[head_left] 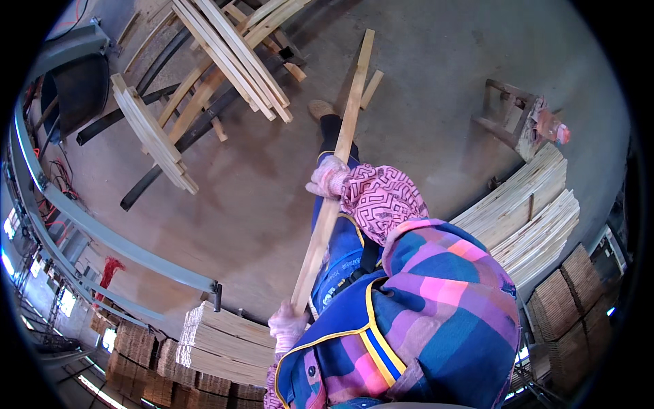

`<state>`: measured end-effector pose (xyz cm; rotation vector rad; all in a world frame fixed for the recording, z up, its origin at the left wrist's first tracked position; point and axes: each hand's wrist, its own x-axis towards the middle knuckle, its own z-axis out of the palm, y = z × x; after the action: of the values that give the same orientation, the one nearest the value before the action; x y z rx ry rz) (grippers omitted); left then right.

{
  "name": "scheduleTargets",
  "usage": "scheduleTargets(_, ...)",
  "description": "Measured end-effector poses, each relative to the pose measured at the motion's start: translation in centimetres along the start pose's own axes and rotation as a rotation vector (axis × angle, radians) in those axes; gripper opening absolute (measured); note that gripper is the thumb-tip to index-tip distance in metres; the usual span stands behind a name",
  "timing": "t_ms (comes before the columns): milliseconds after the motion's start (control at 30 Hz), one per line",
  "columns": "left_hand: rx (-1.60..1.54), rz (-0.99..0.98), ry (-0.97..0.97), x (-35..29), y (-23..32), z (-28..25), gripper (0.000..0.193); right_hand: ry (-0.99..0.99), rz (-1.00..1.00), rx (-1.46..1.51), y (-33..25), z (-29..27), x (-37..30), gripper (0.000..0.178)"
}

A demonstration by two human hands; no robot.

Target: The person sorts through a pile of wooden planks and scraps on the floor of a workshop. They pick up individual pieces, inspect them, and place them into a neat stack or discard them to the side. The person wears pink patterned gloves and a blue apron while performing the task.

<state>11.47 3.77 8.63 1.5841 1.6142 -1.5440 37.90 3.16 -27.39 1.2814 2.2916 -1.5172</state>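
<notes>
A long wooden board (pixel 349 109) runs slantwise in front of my body, its far end over the floor. Wrapped round its middle is my right hand (pixel 330 176), in a pale pink glove below a patterned pink sleeve cover. My left hand (pixel 287 324), gloved the same way, closes on the board's near end at the lower left. Part of my blue apron (pixel 344 307) shows beside the board. Near the board's far end a short wood offcut (pixel 372 89) lies on the floor.
Loose boards (pixel 235 58) rest across dark metal bars at the upper left, with a shorter board pile (pixel 153 133) beside them. A grey metal rail (pixel 129 245) curves along the left. Stacked boards (pixel 521 211) and a wooden stool (pixel 507 119) stand at right. Another board stack (pixel 225 344) is lower left.
</notes>
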Motion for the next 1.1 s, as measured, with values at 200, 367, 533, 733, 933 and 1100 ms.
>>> scheduleTargets(200, -0.325, -0.076, 0.203, 2.2, -5.5, 3.7, 0.044, -0.045, 0.032, 0.129, -0.4, -1.5, -2.0, 0.028)
scheduleTargets(367, -0.466, 0.046, 0.152, 6.8, -0.1, -0.7, 0.046, -0.038, 0.195, 0.087, -8.7, -6.6, -7.4, 0.028)
scheduleTargets(533, -0.561, 0.178, 0.018, 8.8, 6.5, -5.6, 0.050, 0.327, 0.432, 0.132, -11.6, -6.1, -9.3, 0.034)
scheduleTargets(733, -0.401, 0.252, -0.028, 9.8, 11.6, -8.0, 0.055, 0.362, 1.396, 0.981, -6.0, -4.2, -8.8, 0.083)
scheduleTargets(933, -0.480, 0.298, -0.196, 12.4, 17.0, -9.1, 0.057, 0.310, 0.989, 0.990, -0.5, 0.6, -7.0, 0.048)
scheduleTargets(1100, -0.477, 0.399, 0.004, 13.5, 15.8, -9.3, 0.058, 0.857, 0.579, 0.543, 0.8, 4.3, -11.0, 0.027)
